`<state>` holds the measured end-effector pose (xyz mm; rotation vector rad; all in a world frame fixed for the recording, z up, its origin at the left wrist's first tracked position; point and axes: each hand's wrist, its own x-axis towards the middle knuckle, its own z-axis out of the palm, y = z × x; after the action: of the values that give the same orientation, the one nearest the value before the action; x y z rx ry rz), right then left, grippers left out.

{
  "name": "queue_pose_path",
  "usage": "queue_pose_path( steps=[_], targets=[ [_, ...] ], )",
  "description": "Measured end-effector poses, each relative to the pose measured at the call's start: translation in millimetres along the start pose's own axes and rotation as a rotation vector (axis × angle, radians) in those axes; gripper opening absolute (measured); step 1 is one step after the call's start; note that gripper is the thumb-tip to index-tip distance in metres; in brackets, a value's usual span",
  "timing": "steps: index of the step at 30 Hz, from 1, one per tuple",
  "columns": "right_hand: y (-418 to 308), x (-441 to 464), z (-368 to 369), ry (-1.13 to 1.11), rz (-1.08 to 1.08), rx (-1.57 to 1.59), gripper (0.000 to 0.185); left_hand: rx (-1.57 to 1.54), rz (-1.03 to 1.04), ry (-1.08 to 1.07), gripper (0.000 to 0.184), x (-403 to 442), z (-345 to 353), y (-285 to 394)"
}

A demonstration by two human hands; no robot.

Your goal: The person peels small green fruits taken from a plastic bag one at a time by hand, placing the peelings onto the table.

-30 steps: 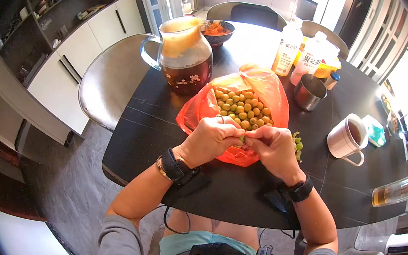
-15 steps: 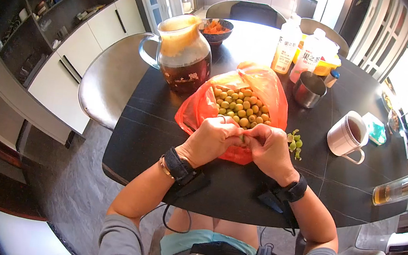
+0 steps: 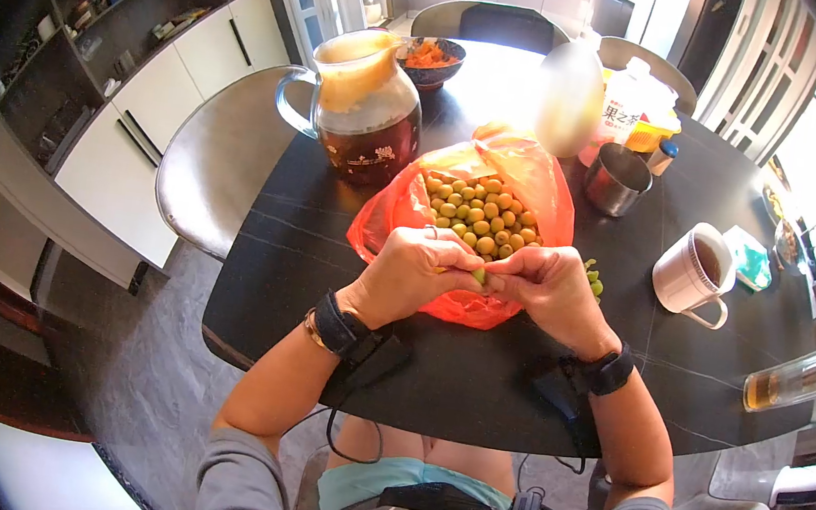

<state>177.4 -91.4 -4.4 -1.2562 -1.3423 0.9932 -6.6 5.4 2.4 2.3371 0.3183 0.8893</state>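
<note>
An orange-red plastic bag (image 3: 535,184) stands open on the dark table, full of small round yellow-green fruits (image 3: 483,213). Over the near side of the bag my left hand (image 3: 417,268) pinches a small green fruit (image 3: 478,276) between thumb and finger. From the other side my right hand (image 3: 550,289) is closed too, its thumb and fingertips meeting the same fruit. Fingers cover most of that fruit. Partly behind my right hand lies a small pile of green peel-like pieces (image 3: 594,281) on the table.
Left of the bag stands a glass pitcher (image 3: 373,120) of dark liquid, with a bowl (image 3: 434,75) of orange pieces behind. Beyond the bag are a labelled bottle (image 3: 623,108), a blurred upright shape and a metal cup (image 3: 618,183). Rightward are a white mug (image 3: 684,276) and a tilted-looking glass (image 3: 797,377).
More of the green fruit shows between my fingertips now. My right hand has turned and shifted slightly right, covering part of the green pieces.
</note>
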Motion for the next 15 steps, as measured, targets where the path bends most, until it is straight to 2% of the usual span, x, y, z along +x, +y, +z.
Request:
queue_pose_path(
  steps=[15],
  targets=[
    [11.4, 0.4, 15.6, 0.15, -0.042, -0.255, 0.004, 0.108, 0.058, 0.006, 0.015, -2.8, 13.2, -8.2]
  ],
)
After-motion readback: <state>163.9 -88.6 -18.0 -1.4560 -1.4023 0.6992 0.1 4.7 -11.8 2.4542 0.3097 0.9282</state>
